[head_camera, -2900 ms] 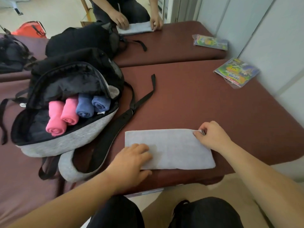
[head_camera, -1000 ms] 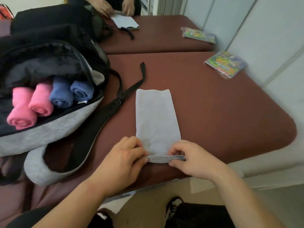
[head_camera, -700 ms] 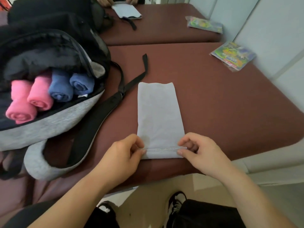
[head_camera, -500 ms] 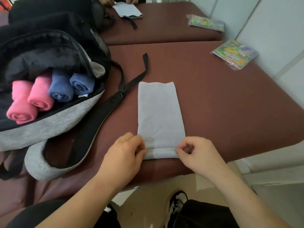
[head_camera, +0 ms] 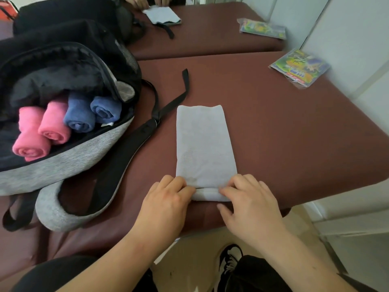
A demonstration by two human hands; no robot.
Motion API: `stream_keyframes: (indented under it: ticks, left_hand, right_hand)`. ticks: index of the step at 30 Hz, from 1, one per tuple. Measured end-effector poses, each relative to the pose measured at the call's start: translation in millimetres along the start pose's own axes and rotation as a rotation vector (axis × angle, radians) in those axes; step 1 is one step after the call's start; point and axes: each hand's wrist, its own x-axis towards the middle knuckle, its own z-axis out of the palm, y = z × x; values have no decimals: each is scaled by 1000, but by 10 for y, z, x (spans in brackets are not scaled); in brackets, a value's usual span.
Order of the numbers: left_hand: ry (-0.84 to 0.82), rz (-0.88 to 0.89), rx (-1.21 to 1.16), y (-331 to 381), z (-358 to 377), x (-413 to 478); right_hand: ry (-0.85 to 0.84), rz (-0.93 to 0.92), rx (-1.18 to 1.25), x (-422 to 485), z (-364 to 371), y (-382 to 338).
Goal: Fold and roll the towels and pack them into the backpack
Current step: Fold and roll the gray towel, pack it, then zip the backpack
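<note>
— Fingers (head_camera: 185, 189) of the left hand (head_camera: 166, 199) and of the right hand (head_camera: 250, 205) were curled narrowly, pinching the first turn of the grey towel (head_camera: 203, 144) at its 2 near corners.
— Where did it lie?
— Flat on the table (head_camera: 294, 133), long axis running straight away from the fingertips, far short edge pointing forward. The backpack (head_camera: 63, 163) sat open to their left, holding 4 rolls (head_camera: 54, 131).
— Risk?
— Likely a crooked, cone-shaped roll if 1 hand pushed ahead of the other, or a slack core if the pinch loosened.
</note>
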Motion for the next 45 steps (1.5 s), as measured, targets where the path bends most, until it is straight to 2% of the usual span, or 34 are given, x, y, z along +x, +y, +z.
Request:
stream_keyframes:
  ticks: [4, 6, 11, 13, 15, 18, 20, 21, 24, 27, 32, 35, 37, 39, 41, 45]
  left_hand:
    - [17, -22, -50, -45, -35, 56]
    - [-3, -81, -147, -33, -89, 72]
    - [-32, -480, -465, -38, -224, 95]
    - [-5, -530, -473, -64, -248, 101]
    - [58, -443, -387, -69, -259, 106]
    - [132, -144, -192, -64, -207, 101]
    - [96, 15, -84, -51, -151, 55]
    - [61, 41, -61, -50, -141, 30]
    - [-10, -30, -48, -83, -122, -5]
    - [25, -36, -31, -119, -115, 27]
    - [1, -68, -174, -165, -147, 77]
    - [-36, -247, -398, -152, -227, 65]
    - [-15, -423, -556, -156, -257, 76]
    - [31, -521, -607, -177, -267, 96]
    - [56, -504, -554, -184, -280, 108]
    - [146, -174, -258, -153, -301, 90]
  right_hand:
    - [-10, 25, 106, 59, 15, 134]
    - [-34, 40, 177, 96, 14, 178]
    - [-118, 132, 370, 137, 13, 216]
    - [-106, 260, 497, 182, -22, 226]
    - [-85, 344, 526, 225, -20, 215]
    - [-64, 346, 423, 298, 11, 163]
    - [-50, 354, 409, 345, 20, 158]
    - [-47, 361, 411, 364, 22, 161]
    - [-24, 279, 378, 378, 50, 152]
    - [-12, 173, 323, 349, 37, 132]
    - [-181, 120, 229, 264, -68, 140]
    - [-130, 115, 320, 254, -65, 164]
    - [-115, 196, 468, 270, -84, 176]
    - [-118, 297, 592, 287, -115, 184]
    - [-132, 352, 638, 310, -118, 174]
    - [-90, 421, 600, 397, -45, 153]
